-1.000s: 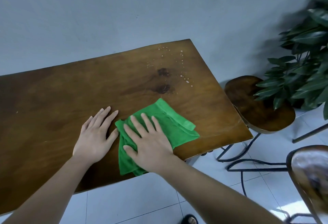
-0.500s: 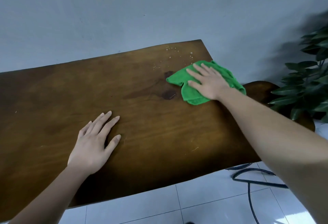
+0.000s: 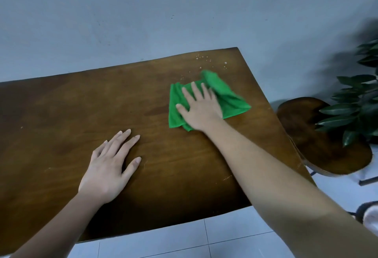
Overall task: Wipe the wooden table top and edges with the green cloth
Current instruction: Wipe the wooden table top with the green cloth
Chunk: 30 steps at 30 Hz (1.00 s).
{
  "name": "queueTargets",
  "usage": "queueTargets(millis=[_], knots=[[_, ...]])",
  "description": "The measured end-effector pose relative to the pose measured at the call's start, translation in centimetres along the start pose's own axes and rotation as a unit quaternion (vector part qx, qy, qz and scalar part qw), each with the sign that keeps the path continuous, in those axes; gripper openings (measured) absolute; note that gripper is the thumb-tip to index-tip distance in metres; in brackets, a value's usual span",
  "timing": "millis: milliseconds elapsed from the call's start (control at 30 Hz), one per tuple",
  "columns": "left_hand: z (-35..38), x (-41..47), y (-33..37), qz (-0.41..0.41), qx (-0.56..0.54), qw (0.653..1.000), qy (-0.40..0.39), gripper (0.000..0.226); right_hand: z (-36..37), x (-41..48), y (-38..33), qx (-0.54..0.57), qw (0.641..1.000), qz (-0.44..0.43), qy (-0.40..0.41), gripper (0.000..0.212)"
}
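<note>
While the right hand (image 3: pixel 201 110) presses the green cloth (image 3: pixel 231 102) flat-fingered at two o'clock on the counter (image 3: pixel 81 114), the left hand (image 3: pixel 106 169) rests flat and empty, and droplets (image 3: pixel 225 63) at one o'clock and the edges apparently await wiping.

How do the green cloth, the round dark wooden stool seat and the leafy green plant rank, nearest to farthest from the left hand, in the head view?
1. Green cloth, on the table right of the left hand, under the right hand.
2. Wooden stool seat, past the table's right edge.
3. Leafy plant, far right, overlapping the stool.
</note>
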<state>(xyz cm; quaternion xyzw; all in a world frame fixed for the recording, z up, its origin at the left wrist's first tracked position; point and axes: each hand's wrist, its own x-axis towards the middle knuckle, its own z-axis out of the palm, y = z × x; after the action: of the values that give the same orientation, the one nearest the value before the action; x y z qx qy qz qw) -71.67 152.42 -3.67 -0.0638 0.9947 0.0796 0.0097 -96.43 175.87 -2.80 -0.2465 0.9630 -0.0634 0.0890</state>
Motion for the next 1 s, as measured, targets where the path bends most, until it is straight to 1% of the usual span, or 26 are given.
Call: queueTargets(millis=[100, 167, 267, 333, 400, 433, 500, 600, 700, 800, 900, 967, 1000], knots=[[0.0, -0.2, -0.1, 0.005, -0.004, 1.0, 0.004, 0.073, 1.7, -3.5, -4.6, 0.014, 0.993, -0.113, -0.027, 0.082], [0.1, -0.3, -0.3, 0.007, -0.008, 1.0, 0.005, 0.073, 2.8, -6.0, -6.0, 0.001, 0.98, -0.194, -0.043, 0.08], [0.0, -0.3, -0.2, 0.009, 0.0, 1.0, 0.004, 0.072, 3.1, -8.4, -4.6, -0.008, 0.952, -0.3, -0.052, 0.076], [0.0, -0.3, -0.2, 0.008, -0.001, 1.0, 0.001, 0.071, 2.3, -8.1, -2.7, -0.022, 0.932, -0.357, -0.06, 0.073], [-0.1, -0.1, -0.2, 0.004, -0.008, 1.0, -0.004, 0.071, 1.2, -6.3, -0.8, -0.04, 0.92, -0.384, -0.069, 0.072], [-0.1, -0.1, -0.2, 0.003, -0.008, 1.0, -0.008, 0.072, 0.6, -5.0, 0.1, -0.045, 0.921, -0.38, -0.071, 0.071], [-0.1, 0.0, -0.3, 0.001, -0.006, 1.0, -0.014, 0.072, -0.5, -1.8, 2.1, -0.05, 0.936, -0.344, -0.06, 0.07], [-0.2, 0.2, -0.1, -0.008, -0.002, 1.0, -0.025, 0.073, -2.1, 3.5, 5.9, -0.054, 0.965, -0.253, -0.033, 0.072], [-0.2, 0.3, -0.2, -0.011, 0.0, 1.0, -0.028, 0.073, -3.7, 8.4, 10.1, -0.03, 0.991, -0.126, -0.02, 0.073], [-0.1, 0.2, -0.2, -0.007, -0.005, 1.0, -0.019, 0.074, -4.3, 11.6, 12.5, 0.014, 1.0, 0.018, 0.004, 0.074], [-0.1, 0.2, -0.2, -0.007, -0.006, 1.0, -0.015, 0.073, -3.9, 13.0, 10.6, 0.039, 0.991, 0.127, 0.028, 0.076], [-0.1, 0.2, -0.2, -0.009, -0.004, 1.0, -0.016, 0.073, -3.5, 12.9, 7.1, 0.038, 0.987, 0.155, 0.028, 0.079], [-0.1, 0.2, -0.2, -0.009, -0.003, 1.0, -0.016, 0.073, -3.4, 12.7, 4.9, 0.037, 0.988, 0.147, 0.028, 0.081]])
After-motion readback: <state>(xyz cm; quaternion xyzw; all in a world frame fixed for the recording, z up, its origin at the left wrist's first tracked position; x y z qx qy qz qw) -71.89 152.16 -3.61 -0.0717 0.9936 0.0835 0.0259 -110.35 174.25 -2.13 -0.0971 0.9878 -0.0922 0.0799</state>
